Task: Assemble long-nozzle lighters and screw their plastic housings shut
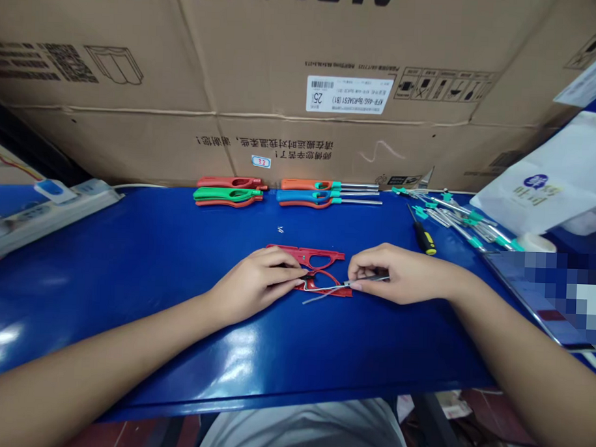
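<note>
Two red lighter shell halves lie on the blue table in front of me: the upper half (329,256) is farther off, and the lower half (343,292) is nearer. My left hand (259,281) covers their left ends, its fingers closed on the lower half beside a small black part (308,275). A thin white wire (320,290) and a clear tube (317,296) cross the lower half. From the right, my right hand (389,273) pinches a slim dark-grey metal piece (377,278) whose left end meets the wire. Its exact kind is unclear.
Red and green lighter bodies (228,194) and lighters with metal rods (328,195) line the back. Loose metal rods (467,219) and a screwdriver (424,238) lie at right, near a phone-like device (534,297). A power strip (58,208) stands left; cardboard (159,134) rises behind.
</note>
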Demonstrator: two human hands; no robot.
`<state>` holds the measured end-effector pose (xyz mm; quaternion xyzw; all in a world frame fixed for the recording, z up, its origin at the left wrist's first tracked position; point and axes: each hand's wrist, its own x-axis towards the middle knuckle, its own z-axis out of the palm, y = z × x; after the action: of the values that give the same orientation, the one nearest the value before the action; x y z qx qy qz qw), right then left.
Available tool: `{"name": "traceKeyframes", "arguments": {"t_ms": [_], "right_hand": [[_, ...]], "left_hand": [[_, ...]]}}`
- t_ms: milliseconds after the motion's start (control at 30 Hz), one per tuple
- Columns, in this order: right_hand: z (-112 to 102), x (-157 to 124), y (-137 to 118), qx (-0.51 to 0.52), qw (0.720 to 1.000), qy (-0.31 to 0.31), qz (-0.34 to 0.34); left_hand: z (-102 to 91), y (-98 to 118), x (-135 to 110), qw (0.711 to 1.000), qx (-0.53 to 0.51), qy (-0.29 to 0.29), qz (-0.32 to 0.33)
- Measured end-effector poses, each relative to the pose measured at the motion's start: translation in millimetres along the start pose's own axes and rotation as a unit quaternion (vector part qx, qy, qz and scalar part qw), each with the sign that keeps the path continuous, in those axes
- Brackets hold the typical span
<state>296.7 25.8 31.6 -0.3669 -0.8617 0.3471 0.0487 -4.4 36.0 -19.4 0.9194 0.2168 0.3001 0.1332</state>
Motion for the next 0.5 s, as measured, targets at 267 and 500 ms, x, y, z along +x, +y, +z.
{"name": "traceKeyframes", "arguments": {"t_ms": [267,500], "right_hand": [[-4.1,-3.4,-7.8,-0.021,1.000,-0.008,0.013],[-3.6,-3.8,-4.1,-0.027,0.999,-0.011,0.022]], "left_hand": [[-0.2,4.5,2.2,0.999,-0.011,-0.016,-0.030],[2.0,4.6,3.5,0.999,-0.009,-0.026,-0.041]]}}
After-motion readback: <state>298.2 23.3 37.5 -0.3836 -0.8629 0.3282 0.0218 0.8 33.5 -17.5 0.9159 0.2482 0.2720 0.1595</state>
